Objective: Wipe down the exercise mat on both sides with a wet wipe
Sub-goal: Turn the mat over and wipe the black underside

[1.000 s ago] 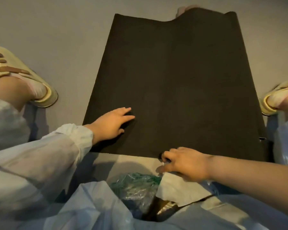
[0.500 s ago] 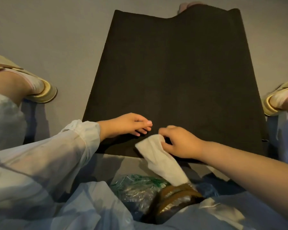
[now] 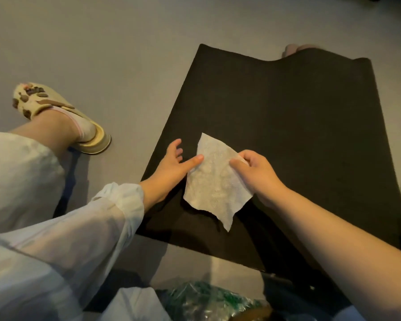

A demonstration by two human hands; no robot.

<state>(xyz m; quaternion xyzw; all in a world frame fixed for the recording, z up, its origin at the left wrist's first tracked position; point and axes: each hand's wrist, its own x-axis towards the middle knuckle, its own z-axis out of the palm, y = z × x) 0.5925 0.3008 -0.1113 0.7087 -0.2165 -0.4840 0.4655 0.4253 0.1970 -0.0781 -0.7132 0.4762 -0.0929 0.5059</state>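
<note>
**Wipe spread out over the mat**

My right hand (image 3: 256, 173) has the wipe (image 3: 214, 181) pinched at its right edge, thumb on the near face and fingers curled behind it. My left hand (image 3: 171, 164) is mostly open: thumb stretched out w/ its tip on the wipe's left edge, the other fingers spread and relaxed, pointing away over the mat (image 3: 287, 126). Can't tell if those fingers back the sheet from behind or just hang free.

Wipe is white, thin, a bit see-through w/ a faint embossed pattern. It's unfolded into a rough diamond btwn both hands, top corner pointing away from me, bottom corner hanging loose and throwing a shadow on the mat, so it's held up rather than pressed down.

Mat is dark, nearly black, matte, flat on the grey floor (image 3: 102, 42), running away from me. Far edge has a ripple at the right. Near edge sits just in front of a crinkly green-and-clear packet (image 3: 206, 302).

My left foot in a cream slipper (image 3: 56, 112) w/ brown spots is on the floor left of the mat. White sleeve (image 3: 90, 223) covers my left arm; right forearm is bare.
</note>
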